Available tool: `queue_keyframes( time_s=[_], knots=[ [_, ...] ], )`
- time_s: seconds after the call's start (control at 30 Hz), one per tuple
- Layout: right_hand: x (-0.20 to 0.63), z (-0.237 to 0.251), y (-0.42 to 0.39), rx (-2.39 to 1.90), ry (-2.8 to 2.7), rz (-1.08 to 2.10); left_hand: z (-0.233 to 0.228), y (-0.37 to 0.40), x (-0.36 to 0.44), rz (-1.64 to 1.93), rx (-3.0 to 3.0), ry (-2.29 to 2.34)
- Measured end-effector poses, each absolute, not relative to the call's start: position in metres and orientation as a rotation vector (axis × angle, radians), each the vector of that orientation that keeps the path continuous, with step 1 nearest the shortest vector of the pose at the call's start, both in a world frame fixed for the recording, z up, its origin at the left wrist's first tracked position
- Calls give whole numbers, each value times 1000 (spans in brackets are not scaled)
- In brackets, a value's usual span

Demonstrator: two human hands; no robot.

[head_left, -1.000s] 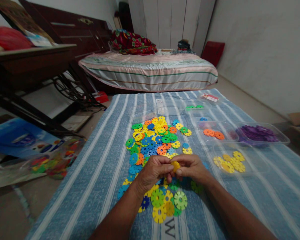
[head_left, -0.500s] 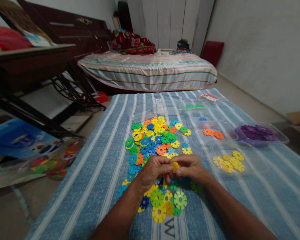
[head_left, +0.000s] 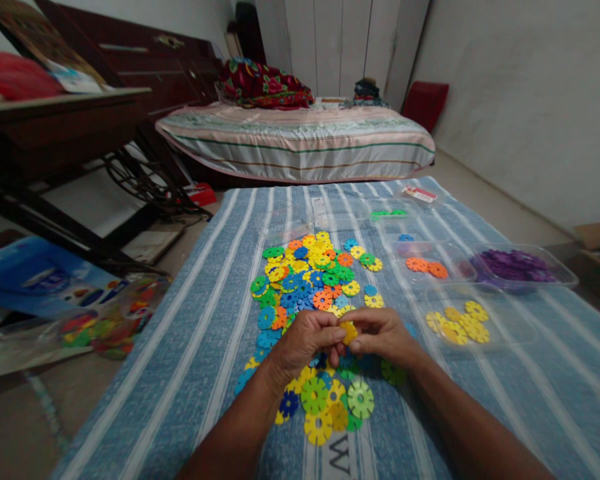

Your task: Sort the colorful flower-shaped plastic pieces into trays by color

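Observation:
My left hand [head_left: 313,335] and my right hand [head_left: 383,335] meet over a spread of toy discs, both closed in a pinch on one yellow notched disc [head_left: 349,332]. Fingers cover part of that disc, so I cannot tell whether it is a single piece or several stacked. Beneath and around my hands lie flower-shaped snap discs in blue, green, orange and yellow. Closer to me are a light green disc [head_left: 361,399] and a yellow disc [head_left: 319,427]. Right of my right hand, a clear plastic tray [head_left: 511,328] holds several yellow discs [head_left: 463,325].
Farther right, one clear box holds purple discs [head_left: 517,265]; another has orange discs [head_left: 427,267]. Green pieces [head_left: 388,215] sit in a tray at the back. A striped blue cloth [head_left: 190,320] covers the table. A bed [head_left: 300,143] stands beyond, a sewing-machine table [head_left: 65,107] at left.
The yellow disc has turned slightly between my fingers. Both hands stay in nearly the same place, and the other discs lie as before.

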State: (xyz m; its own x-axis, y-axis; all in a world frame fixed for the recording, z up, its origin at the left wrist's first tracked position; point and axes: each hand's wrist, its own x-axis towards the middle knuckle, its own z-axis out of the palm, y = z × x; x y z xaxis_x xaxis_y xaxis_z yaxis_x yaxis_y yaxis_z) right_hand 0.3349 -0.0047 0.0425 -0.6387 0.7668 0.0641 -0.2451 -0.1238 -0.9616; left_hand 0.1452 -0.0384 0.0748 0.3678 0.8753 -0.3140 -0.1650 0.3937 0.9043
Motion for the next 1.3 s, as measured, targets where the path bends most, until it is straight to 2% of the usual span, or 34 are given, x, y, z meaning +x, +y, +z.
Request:
queue_keyframes(
  time_s=[0.47,1.3],
  knots=[
    [335,50,-4,-506,-1439,1885,75,-37,145,788,945,953],
    [334,51,-4,-597,-1420,1899,80,-36,147,853,942,1059]
  ],
)
